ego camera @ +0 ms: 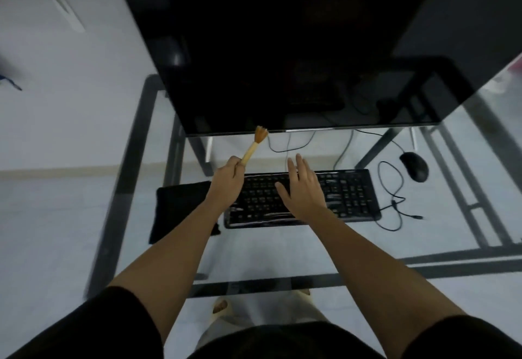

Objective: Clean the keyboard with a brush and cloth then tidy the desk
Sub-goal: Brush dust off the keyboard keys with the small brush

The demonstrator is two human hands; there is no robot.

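A wooden brush (253, 146) is held in the left hand (228, 177), bristles raised toward twelve o'clock. The right hand (303, 189), grip wide, is spread over the keyboard (353, 197). Brushing seems imminent; bristles must be lowered.

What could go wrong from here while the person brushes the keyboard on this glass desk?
1. The brush, held in the left hand, points at the monitor; its bristles might smear the screen's lower edge.
2. The right hand lies over the keyboard and may press keys.
3. The loose cable beside the mouse could snag.
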